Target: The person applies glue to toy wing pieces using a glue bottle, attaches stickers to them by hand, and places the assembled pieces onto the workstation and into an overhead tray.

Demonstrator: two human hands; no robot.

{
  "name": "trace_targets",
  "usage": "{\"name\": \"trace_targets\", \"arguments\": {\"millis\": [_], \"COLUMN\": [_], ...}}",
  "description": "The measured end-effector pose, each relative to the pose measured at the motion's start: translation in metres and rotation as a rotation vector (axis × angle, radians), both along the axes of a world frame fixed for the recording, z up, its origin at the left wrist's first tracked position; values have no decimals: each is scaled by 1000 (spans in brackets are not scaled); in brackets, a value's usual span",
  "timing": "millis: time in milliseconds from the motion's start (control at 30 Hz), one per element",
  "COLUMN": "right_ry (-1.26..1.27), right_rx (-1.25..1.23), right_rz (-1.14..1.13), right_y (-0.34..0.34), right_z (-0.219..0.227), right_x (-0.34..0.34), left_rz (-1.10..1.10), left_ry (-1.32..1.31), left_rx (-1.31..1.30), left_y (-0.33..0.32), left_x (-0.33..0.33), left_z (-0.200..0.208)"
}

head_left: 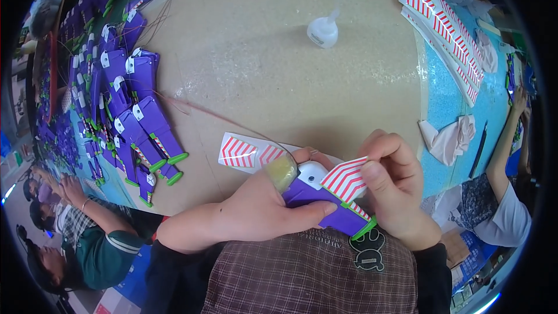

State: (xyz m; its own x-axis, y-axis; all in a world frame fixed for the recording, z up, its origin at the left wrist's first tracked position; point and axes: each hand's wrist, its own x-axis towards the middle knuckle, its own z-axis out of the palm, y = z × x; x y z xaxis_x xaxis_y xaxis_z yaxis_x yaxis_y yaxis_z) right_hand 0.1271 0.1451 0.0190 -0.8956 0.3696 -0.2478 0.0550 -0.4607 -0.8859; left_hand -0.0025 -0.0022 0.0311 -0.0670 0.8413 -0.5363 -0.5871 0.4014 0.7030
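Observation:
My left hand (256, 206) grips a purple plastic toy part (343, 219) with a white rounded piece and a green end, the thumb lying along its front. A yellowish covering (281, 173) wraps one of its fingertips. Between thumb and fingers, my right hand (398, 180) pinches the corner of a red-and-white striped sticker (347, 180), which lies against the part's upper edge. A strip of striped stickers on white backing (239, 152) shows behind my left hand; how it is held there is hidden.
Many purple parts (157, 128) are piled at the left, with thin wires among them. A small white squeeze bottle (323, 32) stands on the brown board. At the right lie striped sticker sheets (444, 23), crumpled white paper (450, 139) and a dark pen-like tool (479, 148). People work on both sides.

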Motion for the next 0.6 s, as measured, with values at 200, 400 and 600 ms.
{"name": "trace_targets", "arguments": {"millis": [200,400,600], "right_ry": [-39,-77,-77], "right_rx": [25,58,400], "right_rz": [2,14,3], "right_y": [-4,-4,-2], "right_z": [1,-3,-10], "right_x": [-3,-3,-5], "left_rz": [26,40,0], "left_ry": [-68,52,4], "left_rx": [-40,38,-92], "left_y": [-2,-2,4], "left_x": [0,1,-5], "left_z": [-1,-8,0]}}
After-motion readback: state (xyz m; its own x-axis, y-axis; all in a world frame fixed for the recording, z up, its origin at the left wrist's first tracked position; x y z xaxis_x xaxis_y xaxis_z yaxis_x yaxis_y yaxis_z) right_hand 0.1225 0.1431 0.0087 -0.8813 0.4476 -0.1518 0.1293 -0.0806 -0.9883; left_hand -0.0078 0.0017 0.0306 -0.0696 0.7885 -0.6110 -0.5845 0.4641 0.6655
